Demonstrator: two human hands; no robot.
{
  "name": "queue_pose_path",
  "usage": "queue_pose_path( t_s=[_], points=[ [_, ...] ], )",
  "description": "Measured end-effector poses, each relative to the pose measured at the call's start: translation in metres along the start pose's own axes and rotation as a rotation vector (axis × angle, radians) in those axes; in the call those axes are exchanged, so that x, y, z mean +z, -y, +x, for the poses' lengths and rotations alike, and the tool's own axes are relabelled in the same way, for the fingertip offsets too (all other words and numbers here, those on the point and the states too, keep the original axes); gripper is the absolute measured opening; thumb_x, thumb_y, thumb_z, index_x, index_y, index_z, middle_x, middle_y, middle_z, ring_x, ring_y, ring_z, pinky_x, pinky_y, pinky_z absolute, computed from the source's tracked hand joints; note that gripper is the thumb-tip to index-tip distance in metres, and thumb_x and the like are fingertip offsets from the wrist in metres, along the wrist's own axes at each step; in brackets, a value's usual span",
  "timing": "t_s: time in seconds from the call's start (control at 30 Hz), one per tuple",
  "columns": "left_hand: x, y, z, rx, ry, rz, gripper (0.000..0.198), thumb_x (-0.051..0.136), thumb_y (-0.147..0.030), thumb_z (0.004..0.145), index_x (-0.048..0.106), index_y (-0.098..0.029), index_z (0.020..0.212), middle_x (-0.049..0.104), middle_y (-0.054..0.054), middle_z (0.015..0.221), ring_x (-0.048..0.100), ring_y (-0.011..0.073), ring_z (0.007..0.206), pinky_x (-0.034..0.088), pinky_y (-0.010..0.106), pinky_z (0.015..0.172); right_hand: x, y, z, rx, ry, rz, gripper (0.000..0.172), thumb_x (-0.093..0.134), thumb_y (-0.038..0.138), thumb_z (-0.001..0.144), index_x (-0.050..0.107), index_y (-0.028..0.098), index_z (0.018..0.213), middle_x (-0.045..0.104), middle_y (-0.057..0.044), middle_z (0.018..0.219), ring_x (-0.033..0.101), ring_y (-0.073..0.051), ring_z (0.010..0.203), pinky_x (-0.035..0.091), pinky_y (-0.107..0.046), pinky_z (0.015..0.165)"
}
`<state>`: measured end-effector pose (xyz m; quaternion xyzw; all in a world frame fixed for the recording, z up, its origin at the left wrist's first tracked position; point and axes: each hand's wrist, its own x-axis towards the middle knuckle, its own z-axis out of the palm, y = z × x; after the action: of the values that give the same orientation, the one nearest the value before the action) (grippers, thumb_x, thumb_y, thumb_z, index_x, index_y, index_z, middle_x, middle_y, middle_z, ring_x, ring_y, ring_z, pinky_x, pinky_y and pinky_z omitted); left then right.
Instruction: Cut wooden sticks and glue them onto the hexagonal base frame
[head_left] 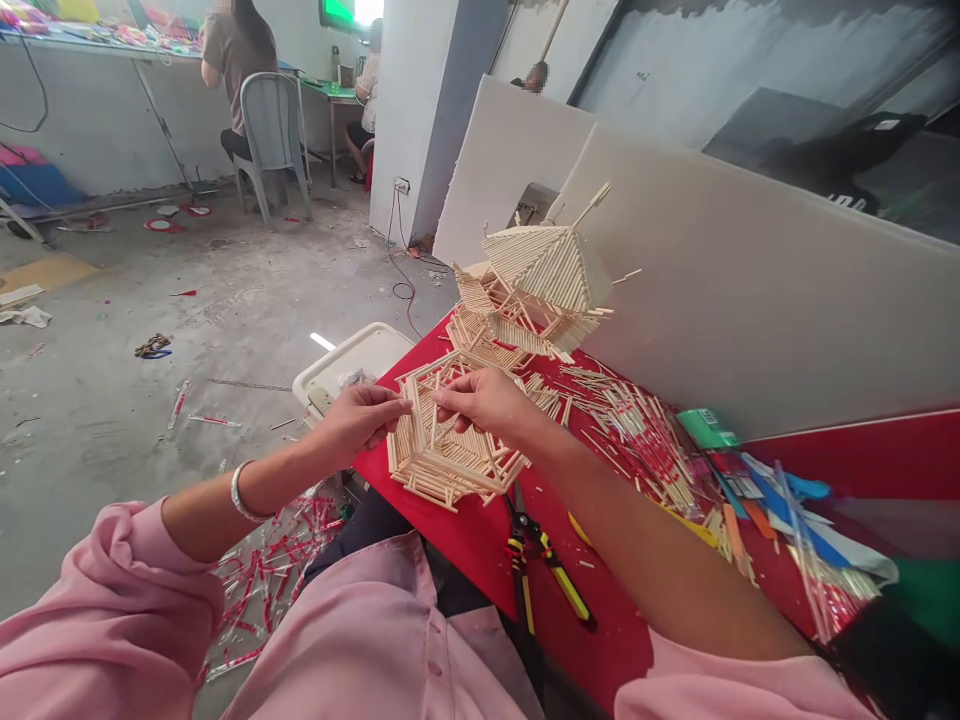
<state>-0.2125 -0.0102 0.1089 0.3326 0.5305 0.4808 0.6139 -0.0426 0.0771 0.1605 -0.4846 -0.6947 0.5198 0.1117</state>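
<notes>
A many-sided model frame (450, 470) built from thin wooden sticks rests on the red tabletop (442, 545) in front of me. At its left rim is my left hand (369, 413), thumb and finger pinched together beside a short upright stick. My right hand (486, 402) reaches over the frame from the right, its fingers closed in a pinch facing the left hand. Whatever lies between the fingertips of either hand is too small to make out. Behind the frame stands a stick-built pavilion model (540, 275) with a sloping roof.
Black-and-yellow cutters (536, 555) lie on the red top near me. Loose sticks and wrappers (649, 435) spread to the right, beside a green roll (707, 428). A cream stool (360, 360) stands left; torn wrappers (262, 580) litter the floor. People sit at far tables.
</notes>
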Motion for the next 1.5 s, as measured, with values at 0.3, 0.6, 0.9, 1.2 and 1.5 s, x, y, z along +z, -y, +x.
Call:
queue_pose_path(
  t_s=[0.3,0.6,0.9,1.2,1.5],
  points=[
    [0.002,0.007,0.003,-0.07,0.018,-0.021,0.039,0.077,-0.047,0.07,0.052,-0.017,0.062,0.047,-0.007,0.045,0.03,0.0013,0.032,0.016,0.018,0.031,0.002,0.0,0.014,-0.033,0.164,-0.05,0.025,0.071,0.027,0.076,0.068,0.015,0.054,0.069,-0.003,0.056,0.055,-0.006,0.041,0.042,-0.015,0.04],
    [0.004,0.007,0.003,-0.111,0.081,-0.052,0.044,0.078,-0.049,0.068,0.05,-0.017,0.058,0.047,-0.007,0.044,0.03,0.001,0.031,0.016,0.018,0.031,0.006,0.001,0.015,-0.041,0.155,-0.045,0.022,0.067,0.021,0.074,0.067,0.016,0.053,0.066,-0.001,0.053,0.053,-0.006,0.038,0.037,-0.016,0.036],
    [0.002,0.003,-0.003,0.044,-0.027,0.044,0.039,0.075,-0.049,0.071,0.056,-0.016,0.062,0.042,-0.008,0.044,0.03,0.0023,0.036,0.019,0.018,0.035,-0.002,-0.003,0.01,-0.106,0.046,-0.015,0.018,0.066,0.023,0.073,0.064,0.016,0.056,0.067,-0.001,0.058,0.053,-0.006,0.04,0.038,-0.017,0.038],
    [0.041,-0.046,-0.022,0.433,0.183,0.311,0.018,0.076,-0.028,0.071,0.067,-0.017,0.081,0.057,-0.004,0.055,0.05,0.0073,0.047,0.037,0.018,0.041,-0.013,-0.001,-0.077,-0.385,-0.151,0.246,0.018,0.07,0.034,0.078,0.065,0.017,0.076,0.064,0.003,0.065,0.053,-0.006,0.049,0.042,-0.018,0.045],
    [0.119,0.007,-0.053,0.281,0.39,0.275,0.02,0.069,-0.02,0.074,0.063,-0.017,0.093,0.065,-0.001,0.067,0.058,0.0094,0.054,0.048,0.019,0.05,0.017,-0.085,-0.157,-0.363,-0.549,0.335,0.015,0.068,0.035,0.084,0.071,0.02,0.084,0.07,-0.001,0.081,0.063,-0.013,0.072,0.048,-0.022,0.061]
  ],
)
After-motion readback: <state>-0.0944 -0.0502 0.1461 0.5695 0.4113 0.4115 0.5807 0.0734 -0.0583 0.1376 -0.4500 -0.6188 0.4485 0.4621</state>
